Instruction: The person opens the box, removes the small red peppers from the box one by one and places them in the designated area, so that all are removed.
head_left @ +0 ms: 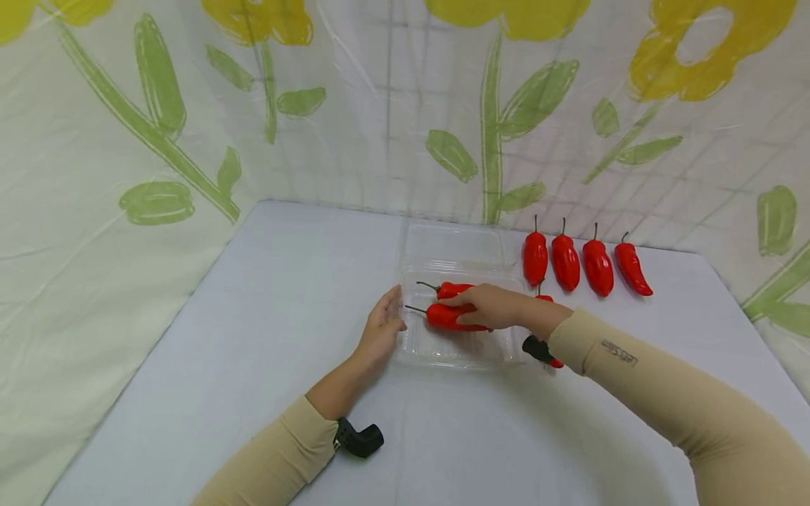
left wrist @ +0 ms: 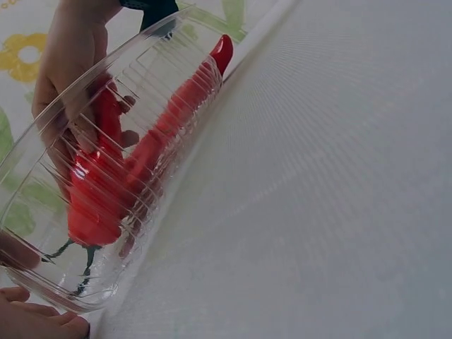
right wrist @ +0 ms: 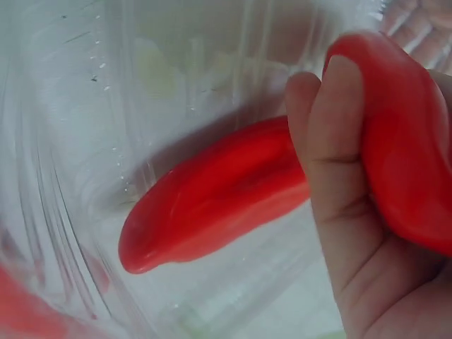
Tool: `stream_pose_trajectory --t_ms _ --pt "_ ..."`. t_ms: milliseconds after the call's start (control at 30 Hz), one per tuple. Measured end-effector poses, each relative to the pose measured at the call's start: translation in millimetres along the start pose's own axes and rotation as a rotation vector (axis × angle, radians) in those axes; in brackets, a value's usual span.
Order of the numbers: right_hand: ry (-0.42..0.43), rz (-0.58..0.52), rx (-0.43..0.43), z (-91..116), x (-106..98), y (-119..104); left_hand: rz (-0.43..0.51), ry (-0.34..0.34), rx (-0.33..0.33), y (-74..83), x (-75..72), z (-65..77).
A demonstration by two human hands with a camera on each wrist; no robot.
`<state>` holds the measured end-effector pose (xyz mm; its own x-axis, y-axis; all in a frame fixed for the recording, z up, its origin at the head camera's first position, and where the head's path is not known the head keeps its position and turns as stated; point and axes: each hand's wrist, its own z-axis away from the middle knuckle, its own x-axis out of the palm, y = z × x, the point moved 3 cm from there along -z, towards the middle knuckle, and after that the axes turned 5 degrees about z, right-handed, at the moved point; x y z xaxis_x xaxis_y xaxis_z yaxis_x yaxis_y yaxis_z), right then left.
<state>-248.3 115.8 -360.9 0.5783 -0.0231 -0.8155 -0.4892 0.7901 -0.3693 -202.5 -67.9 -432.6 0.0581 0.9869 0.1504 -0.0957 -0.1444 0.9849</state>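
My right hand (head_left: 490, 306) reaches into the clear plastic container (head_left: 430, 356) and grips a red pepper (head_left: 446, 316), its stem pointing left. In the right wrist view, fingers and thumb wrap the held pepper (right wrist: 402, 134). A second red pepper (right wrist: 219, 194) lies on the container's floor beside it, partly hidden by the hand. At the container's left end, my left hand (head_left: 378, 330) holds the edge; in the left wrist view its thumb and fingers (left wrist: 35, 321) show at the rim.
The container's clear lid (head_left: 452, 242) lies folded back behind it. Several red peppers (head_left: 566, 263) stand in a row at the back right, stems away. Another pepper (head_left: 545, 299) lies right of the container, mostly hidden under my right forearm. A flowered sheet (head_left: 354, 140) hangs behind the table.
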Motion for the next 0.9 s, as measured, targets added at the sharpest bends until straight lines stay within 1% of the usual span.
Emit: stream_pose_trajectory --t_ms 133,233,367,500,600,733,900 --pt "0.045 -0.051 0.002 7.1 -4.5 5.3 0.003 0.006 -0.008 -0.7 0.6 -0.1" --pt "0.086 -0.078 0.004 14.3 -10.0 10.0 0.008 0.008 0.003 -0.3 0.4 0.2" --pt "0.112 -0.124 0.026 24.0 -13.9 15.5 0.019 0.017 0.013 0.6 -0.2 0.5" --pt "0.126 -0.2 0.039 32.2 -12.5 19.7 0.016 0.026 0.007 1.2 -0.9 0.8" --pt "0.153 -0.232 0.04 39.7 -11.9 22.0 0.015 0.026 0.006 1.8 -1.5 1.5" --pt "0.216 -0.265 0.036 51.6 -10.0 25.8 0.027 0.024 0.006 1.4 -1.4 1.8" --pt "0.292 -0.326 0.06 68.3 -4.6 30.2 0.037 0.014 -0.004 -0.7 -0.8 1.2"
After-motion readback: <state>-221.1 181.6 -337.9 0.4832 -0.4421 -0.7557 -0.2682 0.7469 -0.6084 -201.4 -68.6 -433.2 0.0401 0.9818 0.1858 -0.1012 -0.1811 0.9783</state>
